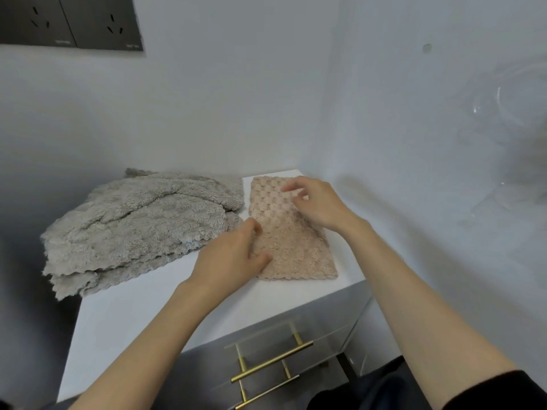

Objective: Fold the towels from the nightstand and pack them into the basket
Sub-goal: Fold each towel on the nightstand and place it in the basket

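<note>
Folding is judged to be under way on the beige, bobble-textured towel (296,250), which lies as a narrow flat strip on the right part of the white nightstand surface (142,315). Its long axis runs from the front edge of the surface towards the rear wall, leaning slightly left at the far end.

The left hand (233,258) is set against the strip's left long edge, at the near half. Its fingers are curled and the thumb lies on the fabric, so the edge appears to be gripped. The right hand (319,202) is placed over the far half, with bent fingers at the fabric. Whether fabric is pinched there cannot be told.

The next fold is judged to turn on this axis: the far end, nearer the right hand, would be brought towards the near end.

A heap of grey fleecy towels (133,226) lies left of the beige towel, unfolded. No basket is seen.

No label is visible on either towel. Small print on the dark wall socket plates (68,22), far left of and above the towel, cannot be read.
</note>
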The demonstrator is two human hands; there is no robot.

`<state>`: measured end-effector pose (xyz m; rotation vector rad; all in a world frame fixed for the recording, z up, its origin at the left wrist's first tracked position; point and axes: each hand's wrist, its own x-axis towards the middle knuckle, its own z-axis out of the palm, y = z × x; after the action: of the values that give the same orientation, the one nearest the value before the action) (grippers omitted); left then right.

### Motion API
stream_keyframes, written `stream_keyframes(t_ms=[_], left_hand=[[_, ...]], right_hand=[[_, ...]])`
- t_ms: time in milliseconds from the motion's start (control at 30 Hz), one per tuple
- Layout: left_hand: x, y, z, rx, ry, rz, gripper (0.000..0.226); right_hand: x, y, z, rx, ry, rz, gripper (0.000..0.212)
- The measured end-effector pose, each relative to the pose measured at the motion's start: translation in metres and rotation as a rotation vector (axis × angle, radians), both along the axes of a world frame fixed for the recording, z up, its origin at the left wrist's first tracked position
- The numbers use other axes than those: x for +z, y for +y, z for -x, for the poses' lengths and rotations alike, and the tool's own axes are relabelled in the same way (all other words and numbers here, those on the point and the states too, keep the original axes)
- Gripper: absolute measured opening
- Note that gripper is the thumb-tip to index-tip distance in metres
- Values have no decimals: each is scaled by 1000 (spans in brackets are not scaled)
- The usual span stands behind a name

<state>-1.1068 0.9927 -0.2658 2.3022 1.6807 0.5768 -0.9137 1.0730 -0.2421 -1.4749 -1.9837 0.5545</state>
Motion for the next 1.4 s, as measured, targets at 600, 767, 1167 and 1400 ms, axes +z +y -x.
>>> stream_keyframes(t_ms=[600,767,1167,1400], left_hand=[[-4,-17,24,-315,154,-132,38],[-11,-15,20,-282,165,-228,29],[-12,-4,12,-98,99,-230,18],[-12,4,7,-8,-333,138,44]], right_hand=[[-4,-109,-24,215,-498,67,41],[-10,-101,-20,173,-565,-64,38],[-11,-84,-34,22,-164,135,13],[-10,-82,-43,-58,-142,136,7]])
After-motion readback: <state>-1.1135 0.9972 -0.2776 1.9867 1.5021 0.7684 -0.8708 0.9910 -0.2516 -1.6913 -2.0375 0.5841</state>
